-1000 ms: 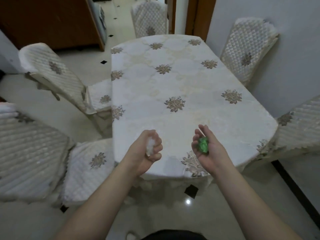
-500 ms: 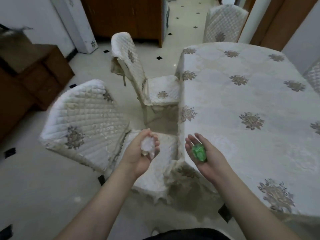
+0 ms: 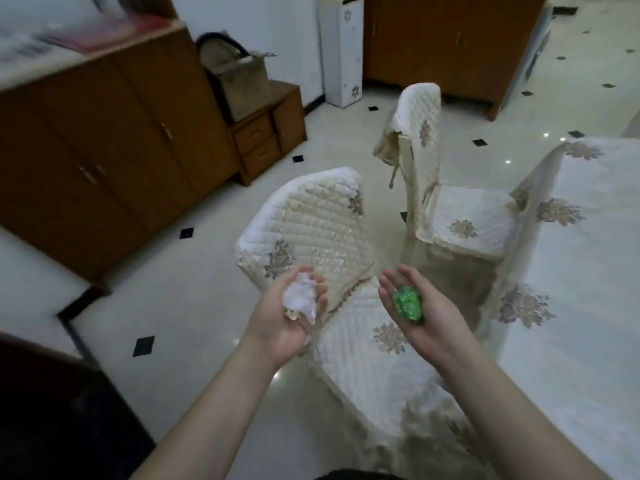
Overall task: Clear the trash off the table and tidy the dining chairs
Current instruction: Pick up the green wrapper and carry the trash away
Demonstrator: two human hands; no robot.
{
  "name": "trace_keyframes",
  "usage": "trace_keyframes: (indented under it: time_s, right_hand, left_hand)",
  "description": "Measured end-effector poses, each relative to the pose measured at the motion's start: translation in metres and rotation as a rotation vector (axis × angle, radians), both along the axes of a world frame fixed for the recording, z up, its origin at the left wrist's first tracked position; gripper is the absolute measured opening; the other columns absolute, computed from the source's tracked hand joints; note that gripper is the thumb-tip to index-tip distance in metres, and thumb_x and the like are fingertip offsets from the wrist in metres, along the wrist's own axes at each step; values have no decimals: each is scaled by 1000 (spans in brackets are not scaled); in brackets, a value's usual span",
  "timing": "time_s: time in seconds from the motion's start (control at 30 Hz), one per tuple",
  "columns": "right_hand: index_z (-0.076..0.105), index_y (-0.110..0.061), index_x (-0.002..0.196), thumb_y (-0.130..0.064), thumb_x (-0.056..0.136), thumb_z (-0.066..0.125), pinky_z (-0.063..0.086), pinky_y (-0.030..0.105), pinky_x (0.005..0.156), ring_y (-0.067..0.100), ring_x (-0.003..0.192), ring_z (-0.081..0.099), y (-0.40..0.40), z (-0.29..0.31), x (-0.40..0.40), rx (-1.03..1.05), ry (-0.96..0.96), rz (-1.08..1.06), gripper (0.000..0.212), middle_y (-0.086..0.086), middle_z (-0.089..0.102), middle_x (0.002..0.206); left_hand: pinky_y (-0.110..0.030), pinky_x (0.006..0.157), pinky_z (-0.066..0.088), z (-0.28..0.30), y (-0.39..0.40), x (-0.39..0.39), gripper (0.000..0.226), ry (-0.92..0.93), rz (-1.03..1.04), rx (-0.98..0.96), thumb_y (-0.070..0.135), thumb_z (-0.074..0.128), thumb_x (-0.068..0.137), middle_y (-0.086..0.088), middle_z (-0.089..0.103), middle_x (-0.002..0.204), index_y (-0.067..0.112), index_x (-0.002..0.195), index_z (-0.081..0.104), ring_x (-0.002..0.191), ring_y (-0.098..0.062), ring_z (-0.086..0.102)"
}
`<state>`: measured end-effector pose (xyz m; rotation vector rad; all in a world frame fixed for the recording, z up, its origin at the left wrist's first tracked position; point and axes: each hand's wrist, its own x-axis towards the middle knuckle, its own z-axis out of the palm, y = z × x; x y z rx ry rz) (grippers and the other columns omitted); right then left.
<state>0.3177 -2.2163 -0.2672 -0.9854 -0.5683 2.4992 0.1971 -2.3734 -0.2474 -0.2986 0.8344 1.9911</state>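
A cabinet point(image 3: 114, 140) lines the left wall, well clear. The left hand point(image 3: 294, 317) cups a white wad point(image 3: 299, 299), fingers curled loosely around it — palm up for carrying. The right hand point(image 3: 420, 311) lies spread, a green wrapper point(image 3: 408, 303) resting on its palm. Two chairs point(image 3: 311, 237) stand pulled out beside the worktop point(image 3: 588, 271), likely crowding the way.

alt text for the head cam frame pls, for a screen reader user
Two upturned hands carry trash: the left hand cups crumpled white paper, the right hand a crumpled green wrapper. Below them stand two quilted cream dining chairs beside a cloth-covered table.
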Motion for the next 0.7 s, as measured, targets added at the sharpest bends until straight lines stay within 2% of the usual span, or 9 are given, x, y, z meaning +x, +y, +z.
trace_keyframes:
  time_s: [0.17,0.23,0.4,0.53,0.63,0.7]
  right_hand:
    - [61,-3,114,-16,94,58,56,35,86,24,99,70,-26,2,-59,-12,43,205,24,13,72,107]
    - [61,-2,117,-16,93,60,56,34,86,23,99,69,-41,1,-77,-5,35,275,28,13,72,108]
    - [62,-1,114,-14,93,59,56,34,86,23,99,70,-82,9,-131,-8,20,364,25,15,72,107]
    - [63,-1,113,-14,93,60,55,34,88,22,99,69,-129,16,-188,35,24,431,24,15,71,108]
    - [62,0,114,-13,91,62,56,33,87,23,100,69,-170,16,-237,33,28,471,27,16,70,110]
    - [62,0,115,-13,91,63,55,34,88,24,101,69,-197,17,-271,30,34,502,28,16,70,110]
  left_hand:
    - [-25,59,55,4,-53,-30,16,61,259,-39,16,61,80,-10,64,77,5,78,72,68,-19,59]
    - [-24,57,56,3,-72,-41,11,51,334,-48,15,62,78,-9,62,76,6,78,68,70,-18,58]
    - [-27,58,56,-7,-115,-85,7,25,458,-92,14,59,88,-9,61,79,8,85,61,73,-18,59]
    - [-29,64,56,-19,-158,-132,10,23,478,-34,16,59,88,-6,61,78,10,81,61,72,-17,59]
    - [-29,75,48,-26,-198,-173,28,25,439,-26,19,52,91,-2,46,75,15,63,58,67,-14,46]
    - [-29,74,45,-27,-225,-200,28,27,440,-42,19,54,88,-1,42,75,16,61,57,66,-13,43]
